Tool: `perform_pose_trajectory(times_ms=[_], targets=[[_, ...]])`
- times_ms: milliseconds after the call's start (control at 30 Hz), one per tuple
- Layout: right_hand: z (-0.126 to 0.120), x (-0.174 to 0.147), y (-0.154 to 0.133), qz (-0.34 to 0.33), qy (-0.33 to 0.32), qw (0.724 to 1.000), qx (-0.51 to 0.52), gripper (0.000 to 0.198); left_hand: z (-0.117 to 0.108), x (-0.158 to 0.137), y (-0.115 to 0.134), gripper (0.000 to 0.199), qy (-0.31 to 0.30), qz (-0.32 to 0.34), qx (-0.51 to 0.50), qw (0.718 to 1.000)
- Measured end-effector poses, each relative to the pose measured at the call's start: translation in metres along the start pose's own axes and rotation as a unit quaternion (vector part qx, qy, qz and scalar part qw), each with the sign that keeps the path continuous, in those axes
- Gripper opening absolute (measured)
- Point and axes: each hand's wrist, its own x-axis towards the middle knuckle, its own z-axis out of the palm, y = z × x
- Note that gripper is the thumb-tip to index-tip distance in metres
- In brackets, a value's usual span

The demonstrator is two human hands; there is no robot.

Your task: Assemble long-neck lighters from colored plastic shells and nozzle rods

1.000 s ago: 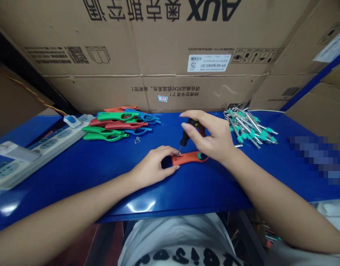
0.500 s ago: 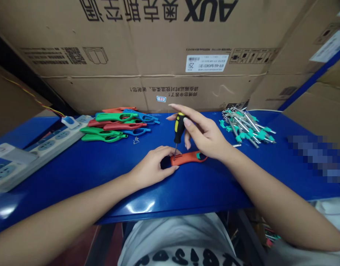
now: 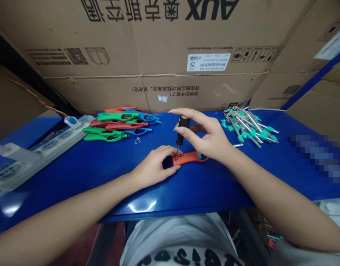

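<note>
My left hand (image 3: pixel 156 165) pinches the left end of an orange lighter handle (image 3: pixel 188 158) between thumb and fingers, holding it against the blue table. A bit of teal plastic shows in the opening near the handle's right end. Above it, my right hand (image 3: pixel 207 133) grips a black and yellow screwdriver (image 3: pixel 181 133) with thumb and fingers. The screwdriver stands nearly upright, its thin shaft reaching down to the handle's left part, close to a dark slot. Any screw under the tip is too small to make out.
Green, red, blue and orange lighter casings (image 3: pixel 118 126) lie piled at the back left, with small screws (image 3: pixel 137 140) beside them. At the back right is a heap of metal tubes with teal parts (image 3: pixel 250 127). A power strip (image 3: pixel 48 151) runs along the left; a cardboard box (image 3: pixel 158 44) stands behind.
My right fingers have closed further around the screwdriver's handle, and their grip has shifted. The left hand and the orange lighter handle stay in place; the view has shifted slightly.
</note>
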Motion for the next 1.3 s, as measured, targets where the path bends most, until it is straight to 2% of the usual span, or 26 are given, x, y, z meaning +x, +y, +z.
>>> perform_pose_trajectory(times_ms=[67, 100, 267, 400, 467, 567, 633, 700, 800, 867, 1000, 1067, 1167, 1233, 1300], targets=[[-0.002, 0.0, -0.001, -0.025, 0.046, 0.996, -0.071, 0.038, 0.0, 0.0, 0.001, 0.026, 0.0, -0.001, -0.002, 1.0], [-0.003, 0.0, -0.001, -0.031, 0.048, 0.995, -0.084, 0.038, 0.0, 0.0, 0.001, 0.026, 0.0, -0.001, -0.004, 1.0], [-0.001, 0.0, -0.004, 0.017, -0.045, 0.998, 0.032, 0.045, -0.001, 0.001, 0.002, 0.023, -0.007, -0.003, 0.006, 1.0], [0.001, 0.0, -0.001, -0.008, 0.031, 0.998, -0.062, 0.039, 0.0, 0.001, 0.0, 0.026, -0.005, 0.005, 0.011, 1.0], [0.001, 0.0, 0.0, -0.021, 0.04, 0.996, -0.077, 0.037, 0.0, 0.001, 0.0, 0.026, -0.003, 0.009, 0.011, 1.0], [0.0, 0.001, 0.0, 0.007, -0.028, 0.999, 0.026, 0.043, -0.001, 0.001, 0.001, 0.026, -0.008, 0.011, 0.015, 1.0], [0.001, 0.002, 0.001, 0.033, -0.049, 0.996, 0.064, 0.045, -0.001, 0.002, 0.002, 0.025, -0.012, 0.011, 0.019, 1.0], [0.0, 0.002, 0.004, 0.033, -0.017, 0.999, 0.019, 0.042, -0.002, 0.002, 0.003, 0.023, -0.015, 0.01, 0.023, 1.0], [-0.001, 0.002, 0.007, -0.009, 0.047, 0.995, -0.084, 0.038, -0.002, 0.002, 0.003, 0.024, -0.011, 0.012, 0.026, 1.0], [-0.001, 0.002, 0.008, -0.018, 0.029, 0.996, -0.077, 0.038, -0.002, 0.002, 0.003, 0.026, -0.01, 0.013, 0.03, 0.999], [0.002, 0.002, 0.008, 0.027, -0.047, 0.998, 0.038, 0.048, -0.001, 0.002, 0.003, 0.024, -0.011, 0.008, 0.03, 0.999], [0.003, 0.002, 0.009, 0.028, -0.028, 0.999, 0.015, 0.048, 0.0, 0.002, 0.003, 0.024, -0.011, 0.006, 0.029, 0.999], [0.0, 0.001, 0.007, -0.015, 0.024, 0.997, -0.075, 0.046, -0.001, 0.002, 0.003, 0.027, -0.008, 0.006, 0.037, 0.999], [0.0, 0.0, 0.004, -0.04, 0.017, 0.996, -0.078, 0.042, -0.001, 0.002, 0.002, 0.026, -0.009, 0.009, 0.042, 0.999], [0.001, 0.0, 0.001, -0.032, -0.019, 0.999, -0.025, 0.041, -0.001, 0.002, 0.002, 0.022, -0.01, 0.013, 0.045, 0.999]])
